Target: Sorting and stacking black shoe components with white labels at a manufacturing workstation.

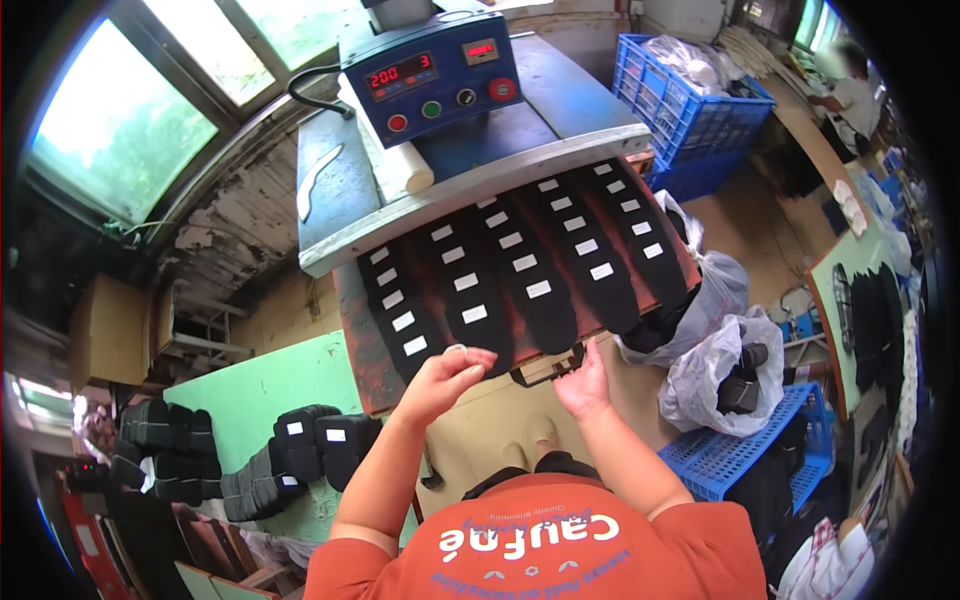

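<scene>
Five overlapping rows of black socks (548, 317), rounded at the near ends and each with a small white label, lie on the reddish-brown platen (362, 362) of a heat press. My left hand (447, 382) hovers by the near ends of the left rows, fingers stretched to the right, holding nothing. At the platen's front edge, my right hand (582, 385) is closed around the right end of a dark handle (535, 376). The far ends of the rows run under the press's upper plate (480, 195).
A blue control box (435, 85) with lit red displays tops the press. On the left, a green table (275, 375) bears bundles of black socks (265, 480). Plastic bags (725, 375) and blue crates (690, 110) stand to the right. A person (850, 100) is at the far right.
</scene>
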Action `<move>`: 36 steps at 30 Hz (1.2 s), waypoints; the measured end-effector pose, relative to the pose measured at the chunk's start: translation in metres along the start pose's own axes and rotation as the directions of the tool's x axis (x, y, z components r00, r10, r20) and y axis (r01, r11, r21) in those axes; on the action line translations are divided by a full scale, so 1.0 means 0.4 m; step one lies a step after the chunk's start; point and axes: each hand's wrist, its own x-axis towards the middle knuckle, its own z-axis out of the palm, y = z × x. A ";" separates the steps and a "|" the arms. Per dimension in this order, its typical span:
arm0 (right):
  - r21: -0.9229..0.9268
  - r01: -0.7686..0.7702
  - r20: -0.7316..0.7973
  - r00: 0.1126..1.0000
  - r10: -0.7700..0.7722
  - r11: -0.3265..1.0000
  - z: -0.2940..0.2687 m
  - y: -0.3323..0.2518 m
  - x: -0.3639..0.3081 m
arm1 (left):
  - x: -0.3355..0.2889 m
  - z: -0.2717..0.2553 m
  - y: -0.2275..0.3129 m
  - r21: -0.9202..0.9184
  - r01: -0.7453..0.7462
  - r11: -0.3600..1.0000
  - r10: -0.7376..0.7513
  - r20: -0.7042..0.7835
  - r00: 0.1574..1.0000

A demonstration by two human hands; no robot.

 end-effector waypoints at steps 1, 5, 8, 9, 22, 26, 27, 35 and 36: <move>0.003 -0.019 0.132 0.991 0.019 1.000 -0.011 -0.014 -0.008 | 0.047 0.019 0.003 0.075 0.108 0.991 -0.106 -0.040 0.994; -0.058 0.016 -0.084 0.996 -0.021 0.998 -0.058 -0.015 -0.079 | 0.230 0.038 -0.040 0.581 -0.055 0.812 0.184 -0.166 0.969; -0.023 0.026 -0.135 0.990 -0.029 0.999 -0.097 -0.009 -0.123 | 0.341 0.040 -0.059 0.783 -0.037 0.621 0.302 -0.196 0.933; 0.005 0.006 -0.126 0.992 -0.005 1.000 -0.118 -0.008 -0.130 | 0.365 0.047 -0.061 0.819 -0.012 0.573 0.331 -0.219 0.918; -0.105 0.197 -0.079 0.975 -0.206 0.975 -0.241 -0.023 -0.287 | 0.173 0.330 -0.001 0.535 -0.171 0.827 -0.128 0.476 0.870; -0.884 0.410 0.234 0.804 -0.546 0.224 -0.155 -0.050 -0.401 | 0.125 0.308 0.055 0.488 -0.078 0.869 -0.219 0.521 0.825; -0.885 0.407 0.233 0.808 -0.541 0.226 -0.145 -0.057 -0.392 | 0.124 0.300 0.052 0.488 -0.072 0.870 -0.222 0.518 0.826; -0.815 0.551 0.578 0.742 -0.340 -0.182 0.013 -0.052 -0.189 | 0.303 0.039 -0.032 0.738 0.070 0.671 0.263 -0.325 0.908; -0.771 0.532 0.637 0.667 -0.387 -0.351 0.025 -0.048 -0.138 | 0.322 0.025 -0.021 0.736 0.145 0.662 0.303 -0.438 0.846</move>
